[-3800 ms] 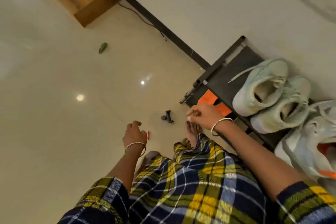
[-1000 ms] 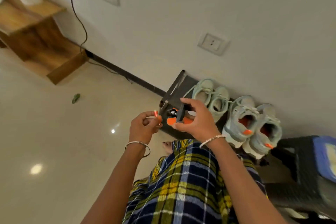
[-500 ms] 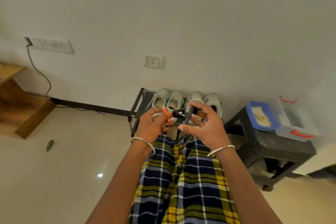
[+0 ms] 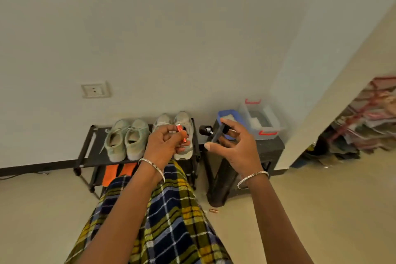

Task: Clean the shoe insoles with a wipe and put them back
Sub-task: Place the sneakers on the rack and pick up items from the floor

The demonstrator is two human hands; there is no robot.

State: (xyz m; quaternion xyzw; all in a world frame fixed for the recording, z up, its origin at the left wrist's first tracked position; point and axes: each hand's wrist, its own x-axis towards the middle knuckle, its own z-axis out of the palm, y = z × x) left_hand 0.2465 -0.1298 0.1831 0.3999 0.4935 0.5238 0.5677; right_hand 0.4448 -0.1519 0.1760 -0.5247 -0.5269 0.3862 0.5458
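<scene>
My left hand (image 4: pixel 166 146) is closed around small red cylinders (image 4: pixel 181 133), held in front of the shoe rack. Further right, my right hand (image 4: pixel 234 148) grips a small black device with a knob (image 4: pixel 211 133). Behind the hands, a pale green pair of shoes (image 4: pixel 126 138) and a grey-white pair (image 4: pixel 182 120) stand on the top shelf of the black shoe rack (image 4: pixel 85 148). Two orange insoles (image 4: pixel 116 172) lie on the lower shelf. No wipe is visible.
A black stool (image 4: pixel 272 152) right of the rack carries a blue-lidded tub (image 4: pixel 228 114) and a clear box with red clips (image 4: pixel 260 120). A small copper-coloured cylinder (image 4: pixel 213 210) lies on the floor by the stool's leg. Cluttered shelves (image 4: pixel 368 122) show past the wall corner at right.
I have picked up the red cylinders and the black device from the floor and raised both hands. The view swung right and upward, bringing the stool and boxes into view.
</scene>
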